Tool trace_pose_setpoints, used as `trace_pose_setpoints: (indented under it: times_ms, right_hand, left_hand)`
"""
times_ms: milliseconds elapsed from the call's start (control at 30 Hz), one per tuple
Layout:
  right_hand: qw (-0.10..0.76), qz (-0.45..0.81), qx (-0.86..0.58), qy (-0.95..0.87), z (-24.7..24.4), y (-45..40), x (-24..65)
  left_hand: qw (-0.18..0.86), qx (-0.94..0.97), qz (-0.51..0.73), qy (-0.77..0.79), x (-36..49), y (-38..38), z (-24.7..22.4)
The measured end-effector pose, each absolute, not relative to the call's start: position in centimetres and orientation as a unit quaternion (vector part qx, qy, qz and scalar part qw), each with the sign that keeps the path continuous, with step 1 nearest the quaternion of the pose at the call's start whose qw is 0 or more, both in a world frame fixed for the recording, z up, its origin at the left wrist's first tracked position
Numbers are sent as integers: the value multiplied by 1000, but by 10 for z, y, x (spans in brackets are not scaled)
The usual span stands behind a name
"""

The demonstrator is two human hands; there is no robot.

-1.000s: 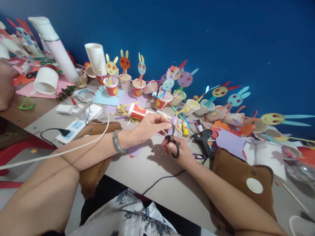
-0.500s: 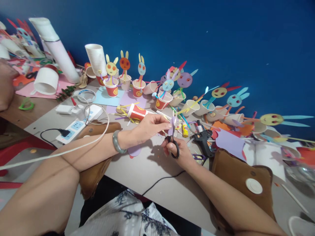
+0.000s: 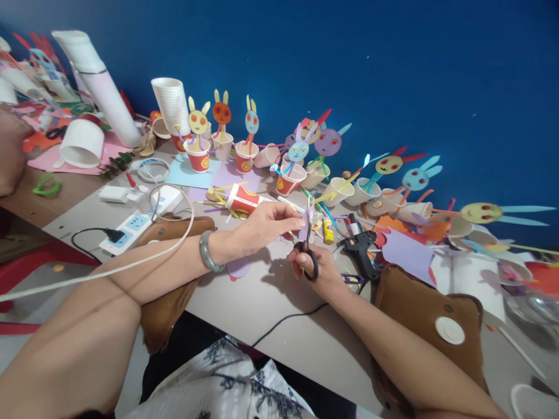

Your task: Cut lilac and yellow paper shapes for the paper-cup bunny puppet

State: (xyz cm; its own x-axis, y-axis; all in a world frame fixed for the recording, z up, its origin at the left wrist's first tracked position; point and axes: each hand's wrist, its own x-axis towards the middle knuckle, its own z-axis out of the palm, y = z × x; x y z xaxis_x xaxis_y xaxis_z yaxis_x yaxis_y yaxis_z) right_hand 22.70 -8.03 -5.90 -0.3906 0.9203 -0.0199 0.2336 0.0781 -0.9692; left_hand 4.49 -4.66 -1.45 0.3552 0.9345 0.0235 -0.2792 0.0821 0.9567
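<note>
My left hand [image 3: 267, 228], with a bangle [image 3: 210, 252] on its wrist, pinches a small piece of purple paper [image 3: 306, 224]. My right hand [image 3: 318, 267] has its fingers in the handles of black scissors [image 3: 311, 261]. The blades point up and away from me and lie against the purple paper. Whether the blades are fully closed is too small to tell. Both hands are held above the table's front part. A purple paper circle [image 3: 238, 266] lies on the table under my left wrist.
Paper cups with rabbit figures [image 3: 198, 156] line the blue wall. A black glue gun [image 3: 361, 250] lies right of my right hand. A power strip [image 3: 138, 221] and flask [image 3: 102, 93] are at left. Brown cushions [image 3: 430, 320] flank the table edge. Another person's arm [image 3: 13, 145] shows far left.
The scissors and the purple paper have shifted very slightly between my hands. Otherwise both hands keep their places and their holds.
</note>
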Motion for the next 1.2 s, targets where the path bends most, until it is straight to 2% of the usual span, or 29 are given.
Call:
trace_pose_setpoints:
  times_ms: [1200]
  right_hand:
    - [338, 492, -439, -671, -56, -83, 225]
  left_hand:
    - [666, 496, 461, 313, 44, -49, -11]
